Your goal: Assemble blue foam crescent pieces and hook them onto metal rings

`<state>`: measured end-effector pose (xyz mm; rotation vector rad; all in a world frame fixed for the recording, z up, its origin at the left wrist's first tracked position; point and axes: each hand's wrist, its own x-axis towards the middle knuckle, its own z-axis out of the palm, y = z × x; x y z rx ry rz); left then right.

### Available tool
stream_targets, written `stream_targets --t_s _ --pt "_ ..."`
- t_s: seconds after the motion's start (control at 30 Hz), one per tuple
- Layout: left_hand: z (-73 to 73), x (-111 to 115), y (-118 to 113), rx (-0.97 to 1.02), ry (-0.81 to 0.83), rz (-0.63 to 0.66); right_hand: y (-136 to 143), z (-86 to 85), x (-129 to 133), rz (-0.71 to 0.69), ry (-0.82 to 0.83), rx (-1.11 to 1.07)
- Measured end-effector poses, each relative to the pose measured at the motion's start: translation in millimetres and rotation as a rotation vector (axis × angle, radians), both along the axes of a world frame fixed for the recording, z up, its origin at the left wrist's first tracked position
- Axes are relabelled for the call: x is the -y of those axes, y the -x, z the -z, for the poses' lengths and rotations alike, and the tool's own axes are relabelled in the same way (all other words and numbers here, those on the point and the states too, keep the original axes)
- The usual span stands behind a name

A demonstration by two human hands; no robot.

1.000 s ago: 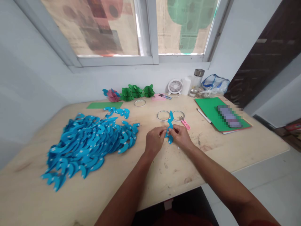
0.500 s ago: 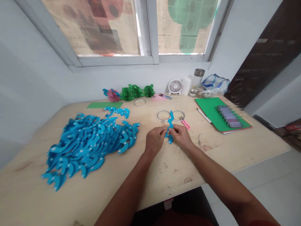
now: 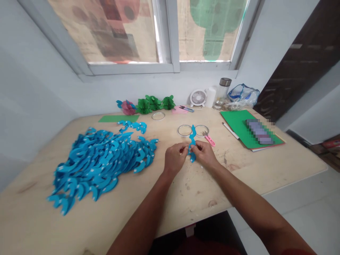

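Note:
A wavy blue paper cutout (image 3: 193, 132) stands out above my fingertips, its lower end showing between my hands. My right hand (image 3: 203, 152) pinches it from the right. On the other side, my left hand (image 3: 175, 156) has its fingers closed at the cutout's left edge; what lies between those fingertips is too small to make out. Just beyond the hands are two rings, a left ring (image 3: 177, 131) and a right ring (image 3: 208, 129), with pink-handled snips (image 3: 209, 139) over the right one. To the left spreads a big heap of blue paper cutouts (image 3: 103, 159) with small white patches.
Green paper decorations (image 3: 154, 102) and a pink one (image 3: 128, 107) line the wall. Beside them are a third ring (image 3: 158, 116), scissors (image 3: 186, 108), a small fan (image 3: 198, 97) and a glass bottle (image 3: 221, 94). Rightward lie a pen (image 3: 230, 130), green sheets (image 3: 235, 122) and a blurred phone (image 3: 259, 131).
My left fingertips have shifted slightly against the cutout's edge. The right hand keeps its pinch, and everything on the table stays where it was.

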<state>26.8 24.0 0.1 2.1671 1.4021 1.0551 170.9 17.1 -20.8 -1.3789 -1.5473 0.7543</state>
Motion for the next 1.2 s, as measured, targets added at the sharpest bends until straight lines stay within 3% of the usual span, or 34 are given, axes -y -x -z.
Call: stream_targets --t_s 0.77,1.2 --pt "3.1 -0.1 0.7 -0.026 -0.027 0.012 0.8 2.0 -0.8 0.015 0.0 -0.023" --pt "5.5 3.5 -3.4 -0.145 -0.173 -0.056 1.3 2.6 -1.0 0.003 0.005 -0.013"
